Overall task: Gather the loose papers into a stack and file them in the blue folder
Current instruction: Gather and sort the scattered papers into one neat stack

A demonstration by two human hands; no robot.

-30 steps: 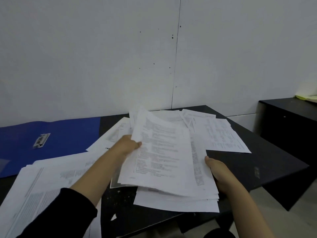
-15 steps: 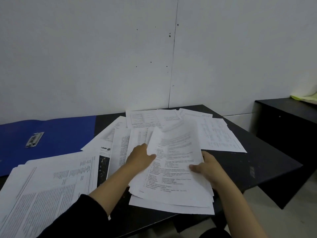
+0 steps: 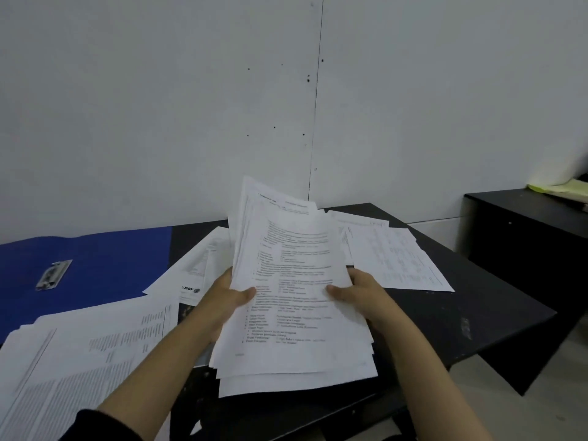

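Note:
Both hands hold a thick, uneven bundle of printed papers (image 3: 292, 300) tilted up above the black table (image 3: 477, 316). My left hand (image 3: 227, 297) grips its left edge, thumb on top. My right hand (image 3: 359, 292) grips its right edge, thumb on the top sheet. The blue folder (image 3: 105, 265) lies open flat at the back left, its metal clip (image 3: 52, 275) showing. Loose sheets lie at the front left (image 3: 79, 354), beside the folder (image 3: 203, 265) and at the back right (image 3: 397, 259).
A white wall stands just behind the table. A second black cabinet (image 3: 528, 237) is at the right, with yellow-green paper (image 3: 560, 187) on top. Pale floor shows past the table's right corner.
The bundle has been lifted off the table and tilted upright. My right hand slid further onto its right edge, my left hand moved in to its left edge.

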